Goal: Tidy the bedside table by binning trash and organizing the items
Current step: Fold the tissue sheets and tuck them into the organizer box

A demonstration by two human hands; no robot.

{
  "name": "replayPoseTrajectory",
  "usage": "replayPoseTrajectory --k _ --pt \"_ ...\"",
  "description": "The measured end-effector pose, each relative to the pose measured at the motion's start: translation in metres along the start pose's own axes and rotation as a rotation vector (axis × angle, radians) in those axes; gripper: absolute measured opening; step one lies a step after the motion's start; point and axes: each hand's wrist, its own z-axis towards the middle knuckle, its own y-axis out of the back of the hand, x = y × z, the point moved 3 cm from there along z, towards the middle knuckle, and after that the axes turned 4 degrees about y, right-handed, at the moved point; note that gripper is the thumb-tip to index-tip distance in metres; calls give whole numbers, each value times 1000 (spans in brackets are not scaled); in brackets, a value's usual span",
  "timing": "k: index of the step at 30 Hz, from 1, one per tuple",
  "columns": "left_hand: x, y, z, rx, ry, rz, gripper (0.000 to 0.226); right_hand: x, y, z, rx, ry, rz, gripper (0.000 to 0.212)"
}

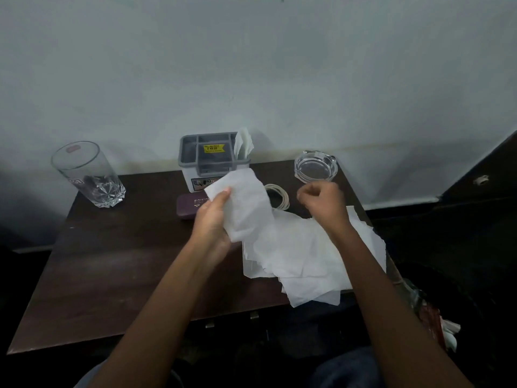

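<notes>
Gripping a white tissue (246,203) at frame centre, our left hand (214,219) holds it above the table (112,261); our right hand (321,203) hovers curled, visibly holding nothing, over the tissue pile (307,259) centre-right.

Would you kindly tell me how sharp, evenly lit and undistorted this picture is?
Head view: soft throughout; wide-angle distortion leans the glass tumbler outward; the right hand is slightly blurred; the tissue in the left hand glares white, losing texture; the table darkens toward its near corners.
</notes>
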Motion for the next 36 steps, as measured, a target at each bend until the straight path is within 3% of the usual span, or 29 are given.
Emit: replayPoseTrajectory --k 4,7,13,16,20,24,28,32,36 --pt "-9 9 5 -65 -44 -87 22 -16 -17 -5 163 80 -450 17" --pt "-11 12 7 -60 -46 -92 16 -14 -25 -9 175 99 -603 25" --pt "-15 15 7 -89 -71 -53 19 -8 -23 -6 162 109 -476 8" --pt "-17 18 7 -139 -114 18 20 -2 -12 -3 186 74 -272 16" --pt "-18 15 4 -171 -183 157 19 23 6 -9 381 143 -2 29" --pt "-15 9 0 -139 -175 275 23 53 16 -23 604 198 17 23" --pt "-2 0 -4 47 -20 384 35 76 14 -34 693 243 9 27" --pt "7 -2 -9 228 184 395 31 84 3 -34 567 327 -3 29" --pt "8 2 -7 322 279 406 51 81 -3 -32 499 345 -29 32"
